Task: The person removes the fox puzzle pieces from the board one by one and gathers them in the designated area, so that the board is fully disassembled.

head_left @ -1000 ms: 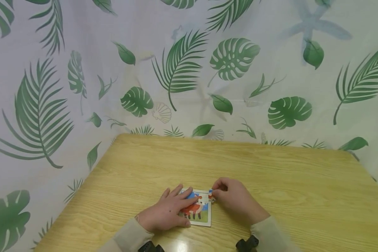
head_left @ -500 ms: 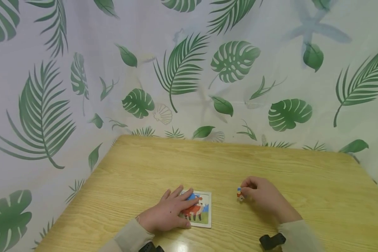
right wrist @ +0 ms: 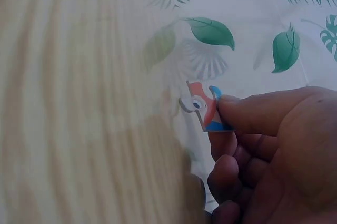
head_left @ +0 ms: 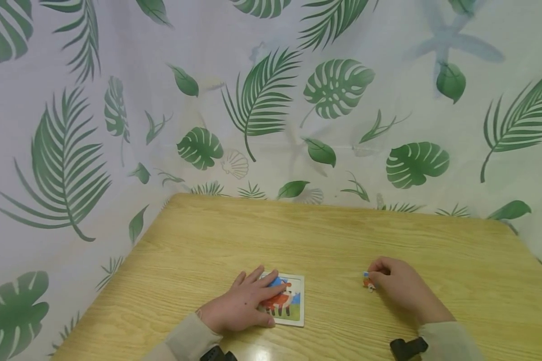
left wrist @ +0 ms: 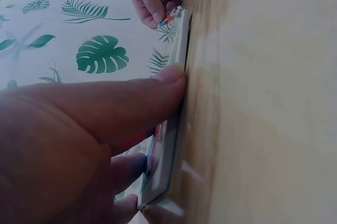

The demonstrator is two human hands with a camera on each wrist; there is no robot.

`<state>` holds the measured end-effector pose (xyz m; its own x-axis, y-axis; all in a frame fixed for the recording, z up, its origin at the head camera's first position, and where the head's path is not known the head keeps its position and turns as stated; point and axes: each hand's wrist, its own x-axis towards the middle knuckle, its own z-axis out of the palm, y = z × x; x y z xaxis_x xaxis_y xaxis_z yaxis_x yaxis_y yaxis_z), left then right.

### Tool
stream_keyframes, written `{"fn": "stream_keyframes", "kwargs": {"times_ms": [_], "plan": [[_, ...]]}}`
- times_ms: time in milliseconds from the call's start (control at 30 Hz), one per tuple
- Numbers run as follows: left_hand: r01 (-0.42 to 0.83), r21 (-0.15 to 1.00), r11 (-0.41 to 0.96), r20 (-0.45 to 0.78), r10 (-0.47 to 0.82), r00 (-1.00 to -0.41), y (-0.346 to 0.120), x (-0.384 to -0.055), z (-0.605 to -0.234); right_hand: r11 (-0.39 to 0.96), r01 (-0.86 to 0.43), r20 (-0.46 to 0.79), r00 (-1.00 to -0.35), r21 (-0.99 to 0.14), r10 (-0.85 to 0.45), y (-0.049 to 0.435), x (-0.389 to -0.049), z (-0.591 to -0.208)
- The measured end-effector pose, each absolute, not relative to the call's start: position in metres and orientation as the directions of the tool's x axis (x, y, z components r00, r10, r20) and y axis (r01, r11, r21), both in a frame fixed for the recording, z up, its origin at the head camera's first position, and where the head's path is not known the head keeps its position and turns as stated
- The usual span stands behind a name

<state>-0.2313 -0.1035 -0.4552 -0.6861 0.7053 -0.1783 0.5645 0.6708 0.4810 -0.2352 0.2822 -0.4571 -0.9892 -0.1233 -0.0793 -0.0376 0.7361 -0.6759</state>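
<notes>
A small picture puzzle (head_left: 293, 313) in a pale square frame lies on the table, showing a red animal on green and blue. Across its left part rests my left hand (head_left: 241, 303), fingers spread and straight, hiding that side. The upper right corner of the picture is bare white. To the right, apart from the frame, my right hand (head_left: 399, 286) pinches a puzzle piece (right wrist: 202, 105) between thumb and curled forefinger. The piece is red, white and blue with a printed eye, and it is held tilted just over the table in the right wrist view.
The wooden table (head_left: 325, 235) has a light grain and reaches back to a white curtain (head_left: 271, 165) printed with green leaves. Black straps with small devices sit at both wrists.
My right hand has moved right, carrying the puzzle piece away from the frame's upper right corner. The left hand has stayed on the puzzle.
</notes>
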Motion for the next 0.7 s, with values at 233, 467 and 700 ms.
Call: {"fn": "stream_keyframes", "kwargs": {"times_ms": [233, 467, 700], "plan": [[0.564, 0.493, 0.662, -0.170, 0.709, -0.684, -0.1040, -0.2308, -0.4541, 0.780, -0.039, -0.080, -0.990, -0.625, -0.113, 0.2872, -0.2357, -0.4600], [0.556, 0.504, 0.660, -0.168, 0.707, -0.687, -0.1039, -0.2313, -0.4539, 0.801, -0.053, -0.060, -0.992, -0.597, -0.111, 0.2875, -0.2369, -0.4644], [0.555, 0.514, 0.654, -0.168, 0.711, -0.682, -0.1042, -0.2320, -0.4547, 0.806, -0.061, -0.048, -0.993, -0.589, -0.110, 0.2900, -0.2392, -0.4673]]}}
